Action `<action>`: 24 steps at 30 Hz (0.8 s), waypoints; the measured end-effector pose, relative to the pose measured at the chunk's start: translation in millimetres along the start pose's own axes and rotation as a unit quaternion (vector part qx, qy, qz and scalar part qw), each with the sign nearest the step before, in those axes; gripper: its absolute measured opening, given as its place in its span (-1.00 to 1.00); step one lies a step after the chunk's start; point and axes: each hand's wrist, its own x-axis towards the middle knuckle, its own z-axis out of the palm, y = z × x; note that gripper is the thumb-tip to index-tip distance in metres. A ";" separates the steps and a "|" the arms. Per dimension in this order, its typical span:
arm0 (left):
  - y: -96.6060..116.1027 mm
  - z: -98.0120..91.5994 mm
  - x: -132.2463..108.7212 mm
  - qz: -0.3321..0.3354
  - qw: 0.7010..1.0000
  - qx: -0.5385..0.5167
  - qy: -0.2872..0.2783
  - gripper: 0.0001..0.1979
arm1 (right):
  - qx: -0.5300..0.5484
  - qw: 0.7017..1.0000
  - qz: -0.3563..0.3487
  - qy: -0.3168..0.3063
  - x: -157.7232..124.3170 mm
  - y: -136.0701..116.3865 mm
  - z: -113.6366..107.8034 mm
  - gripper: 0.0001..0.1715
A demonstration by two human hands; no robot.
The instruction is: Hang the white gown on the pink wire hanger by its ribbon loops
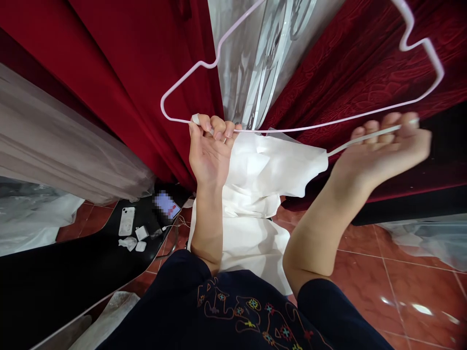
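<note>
A pale pink clothes hanger (299, 129) spans the upper middle of the head view, its bottom bar tilted slightly up to the right. My left hand (211, 150) is closed at the bar's left part, palm toward me, with a bit of white strap showing at the fingertips. Below the bar hangs a white garment (266, 160), draped in folds down toward the floor. From its right end a thin white strap (352, 142) runs to my right hand (383, 150), whose curled fingers hold it just under the hanger's right end.
Red curtains (120, 63) and sheer fabric (62, 126) hang around me. At the left, a black surface (91, 257) bears a white phone (127, 221), a lit phone (168, 204), a charger (142, 233) and cables. Red floor tiles (361, 272) show at the lower right.
</note>
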 end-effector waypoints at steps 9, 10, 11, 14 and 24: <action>0.0 -1.5 -0.4 -0.011 1.000 0.028 -0.002 -0.62 | 0.147 0.965 0.025 -0.217 -38.6 15.7 11.3 -0.81; -0.6 -2.1 -1.2 -0.019 0.999 0.032 -0.008 -0.62 | 0.159 0.961 0.028 -0.224 -38.3 13.0 12.3 -0.84; -1.7 -3.4 -1.9 -0.030 0.999 0.035 -0.014 -0.62 | 0.164 0.958 0.031 -0.233 -36.2 10.9 12.6 -0.84; -6.1 -13.9 -2.2 -0.039 0.998 0.055 -0.006 -0.57 | 0.172 0.953 0.038 -0.248 -23.8 7.0 11.2 -0.84; 20.4 -57.4 26.1 0.248 0.920 0.288 0.094 -0.78 | 0.143 0.950 0.055 -0.272 1.2 -3.6 7.8 -0.71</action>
